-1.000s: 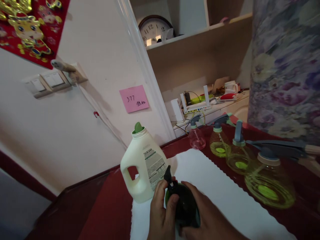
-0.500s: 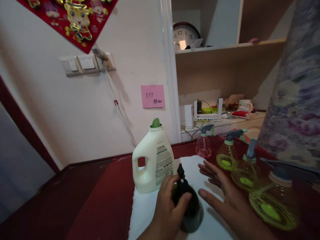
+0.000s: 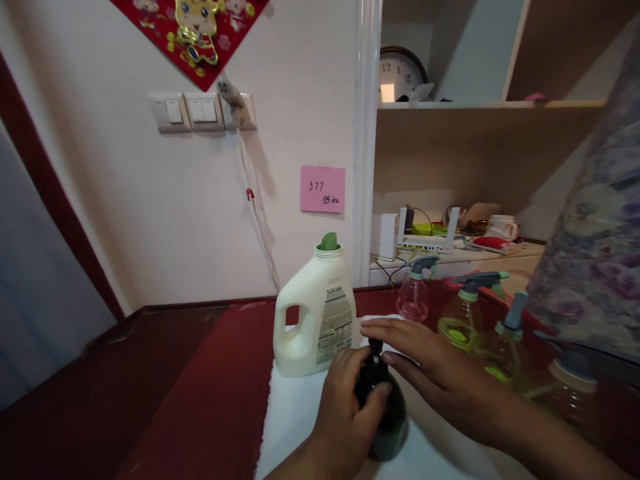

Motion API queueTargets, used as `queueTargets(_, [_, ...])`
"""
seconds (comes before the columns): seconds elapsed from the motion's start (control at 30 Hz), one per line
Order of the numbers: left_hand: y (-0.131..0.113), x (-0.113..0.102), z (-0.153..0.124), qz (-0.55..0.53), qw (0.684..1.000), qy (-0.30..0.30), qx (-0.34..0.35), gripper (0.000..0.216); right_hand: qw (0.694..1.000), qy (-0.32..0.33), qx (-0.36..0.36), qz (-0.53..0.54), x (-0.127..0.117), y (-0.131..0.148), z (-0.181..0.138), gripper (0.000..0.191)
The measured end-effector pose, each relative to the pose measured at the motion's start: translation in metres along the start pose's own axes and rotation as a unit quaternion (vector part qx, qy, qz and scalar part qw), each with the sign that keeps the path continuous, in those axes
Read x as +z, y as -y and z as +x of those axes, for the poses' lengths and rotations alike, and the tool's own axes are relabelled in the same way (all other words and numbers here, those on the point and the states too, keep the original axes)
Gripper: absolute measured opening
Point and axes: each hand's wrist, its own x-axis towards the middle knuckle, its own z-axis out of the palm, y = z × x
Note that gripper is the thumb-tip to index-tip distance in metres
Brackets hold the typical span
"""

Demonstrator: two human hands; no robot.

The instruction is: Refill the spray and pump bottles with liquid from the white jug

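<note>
A dark green pump bottle [image 3: 393, 427] with a black pump head [image 3: 375, 347] stands on a white cloth [image 3: 295, 427]. My left hand [image 3: 347, 400] wraps round its shoulder, thumb in front, and grips it. Over the pump head reaches my right hand [image 3: 425, 363], its fingers stretched out and its thumb beside the pump stem. Whether the right fingers touch the pump head is hard to see. Just behind and left stands a pale green detergent jug [image 3: 305, 333] with a handle, its neck uncapped and a green piece [image 3: 329, 241] sticking out of the opening.
Several spray bottles line the right side: a pink one [image 3: 413, 300] at the back, then yellow-green ones [image 3: 460, 327] nearer me. A dark red cloth [image 3: 200, 387] covers the table. Behind are a wall and a shelf with a white router [image 3: 425, 241]; a floral curtain [image 3: 595, 227] hangs at right.
My right hand has moved left, from beside the pump bottle to over its pump head. My left hand keeps its grip. The camera view has shifted, moving the background rightward.
</note>
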Motion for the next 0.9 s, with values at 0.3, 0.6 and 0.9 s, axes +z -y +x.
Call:
queueTargets(0.3, [-0.003,0.004,-0.002,-0.041,0.998,-0.020,-0.046,0.045,0.997,-0.035,-0.036,0.054,0.002,0.004,0.002,0.039])
queueTargets(0.6, [-0.007,0.006,-0.004,-0.066,0.995,-0.026,-0.068,0.046,0.995,-0.084,-0.036,0.043,0.015,0.007,-0.003,0.041])
queueTargets(0.9, [-0.005,0.006,-0.001,-0.056,0.995,-0.036,-0.078,0.045,0.995,-0.093,-0.004,0.037,0.016,0.002,0.003,0.032])
